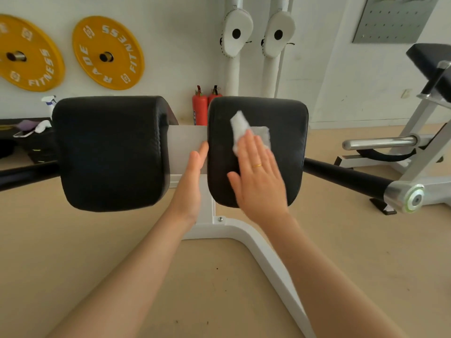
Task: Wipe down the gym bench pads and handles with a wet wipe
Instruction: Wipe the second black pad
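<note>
Two black bench pads sit side by side on a white frame (256, 242). My right hand (258, 176) lies flat on the right pad (285, 113) and presses a white wet wipe (240, 125) against it; the wipe sticks out beyond the fingertips. My left hand (192, 181) stands edge-on in the gap between the pads, fingers straight, touching the inner side of the right pad and holding nothing. The left pad (109, 152) is untouched. A black handle bar (341, 176) runs out to the right, another (26, 176) to the left.
Another bench (424, 147) with a chrome bar stands at the right. Two yellow weight plates (107, 52) and two white punch mitts (236, 32) hang on the wall. Two red fire extinguishers (200, 106) stand behind the pads. A spray bottle (50, 103) and phone lie at the far left.
</note>
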The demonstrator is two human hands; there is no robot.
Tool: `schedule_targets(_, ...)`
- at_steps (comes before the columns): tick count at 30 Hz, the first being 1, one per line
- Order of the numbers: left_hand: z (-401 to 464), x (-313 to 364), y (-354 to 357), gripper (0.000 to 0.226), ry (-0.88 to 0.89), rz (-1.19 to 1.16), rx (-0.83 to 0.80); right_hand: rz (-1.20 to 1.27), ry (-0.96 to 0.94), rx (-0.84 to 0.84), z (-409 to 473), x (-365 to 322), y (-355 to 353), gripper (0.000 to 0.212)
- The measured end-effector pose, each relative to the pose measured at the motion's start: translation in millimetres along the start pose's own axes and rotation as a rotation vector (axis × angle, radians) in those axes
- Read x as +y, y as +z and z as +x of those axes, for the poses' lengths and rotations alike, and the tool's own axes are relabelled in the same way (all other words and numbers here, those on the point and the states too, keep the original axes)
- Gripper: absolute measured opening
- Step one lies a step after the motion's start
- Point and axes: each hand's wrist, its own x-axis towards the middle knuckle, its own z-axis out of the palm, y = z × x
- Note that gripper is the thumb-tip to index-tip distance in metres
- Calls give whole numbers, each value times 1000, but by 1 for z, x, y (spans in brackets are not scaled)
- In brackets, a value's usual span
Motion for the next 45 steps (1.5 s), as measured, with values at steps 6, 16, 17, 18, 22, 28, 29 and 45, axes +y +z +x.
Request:
schedule_targets(6, -1, -10, 1, 73, -17, 42, -28, -18, 280, 1, -7, 50, -21, 62)
schedule_targets(16, 0, -8, -4, 64, -50, 23, -57, 21, -8, 75, -21, -39, 25, 61)
schedule_targets(17, 0, -8, -5, 66, -51, 36, -60, 15, -23, 78, -23, -39, 26, 60)
schedule_targets(18, 1, -8, -6, 67, -50, 22, -65, 1, -34, 75, -24, -34, 25, 60)
schedule_targets(22, 2, -9, -4, 61, -34, -17, -69, 7, 88, 45, -35, 11, 13, 64)
schedule_targets(28, 0, -11, 4, 55, -38, 60, -31, -6, 178, 128, -41, 25, 13, 59)
schedule_targets(29, 0, -11, 3, 57, -32, 66, -30, 4, 184, 155, -37, 19, 15, 59)
schedule_targets(45, -19, -25, -11, 69, -105, 1, -62, 119, -247, 318, -40, -53, 71, 39)
